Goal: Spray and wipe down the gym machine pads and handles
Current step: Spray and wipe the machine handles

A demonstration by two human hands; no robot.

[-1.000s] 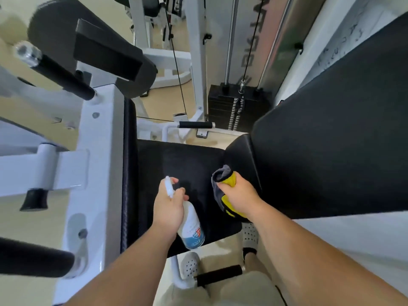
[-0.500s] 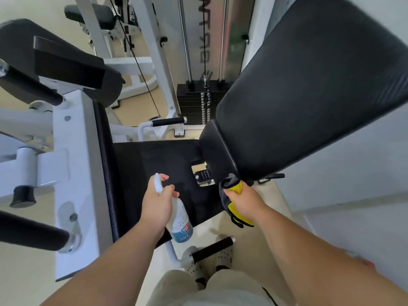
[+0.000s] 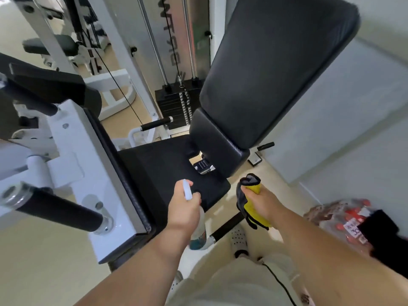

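1. Hands: left hand (image 3: 184, 212), lower centre of the frame, wrapped around a spray bottle (image 3: 198, 235) with its white nozzle pointing up past the knuckles; right hand (image 3: 263, 205), just right of it, clenched on a bunched yellow-and-grey cloth (image 3: 250, 203).
2. Change: half a second ago the cloth sat against the bottom edge of the back pad; a second ago it was pressed where seat and back pad meet. Now the right hand has drawn clear and hangs over bare floor, cloth touching nothing. The bottle hand has kept its grip and its place over the seat's near edge.
3. Reading: judged a pause between wipes, with the lower back pad likely done and the next surface not yet chosen.
4. Seat pad (image 3: 167, 171): black, centre of the frame, just beyond the left hand.
5. Back pad (image 3: 276, 69): black, tall, tilted, upper right of centre.
6. Handles: black grip (image 3: 226, 227) low between the forearms; another grip (image 3: 155, 124) above the seat; large roller (image 3: 59, 214) at lower left. No cloth on any of them now.
7. Weight stack (image 3: 174, 107): upper centre, behind the seat.
8. Wrapped pack of red-capped bottles (image 3: 344, 219): floor, right edge.
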